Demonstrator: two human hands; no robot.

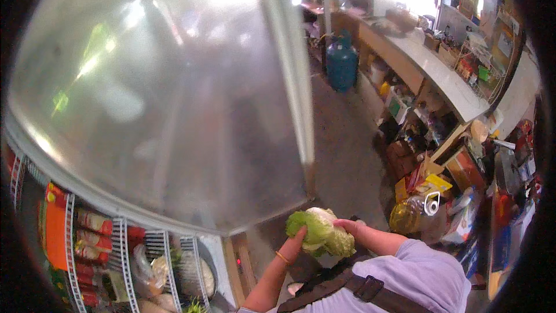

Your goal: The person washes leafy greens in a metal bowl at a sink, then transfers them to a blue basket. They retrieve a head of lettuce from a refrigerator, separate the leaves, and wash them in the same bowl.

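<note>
A head of napa cabbage (326,237) with pale green, crinkled leaves is held in front of my waist, between both hands. My left hand (297,239) grips it from the left side, its fingers partly hidden by the leaves. On the other side my right hand (347,225) holds the upper right part, near the white end. A fridge door (208,130), large and fogged, stands swung out ahead of me. To my lower left are the fridge's wire shelves (121,261), loaded with red-labelled packages (93,237), bagged food and a round container (197,274).
A blue-green gas cylinder (342,63) stands on the floor beyond the door's edge. Along the right runs a counter (438,69) with cluttered shelves below. A large bottle of yellow oil (410,215) and cardboard boxes (462,167) crowd the floor close to my right.
</note>
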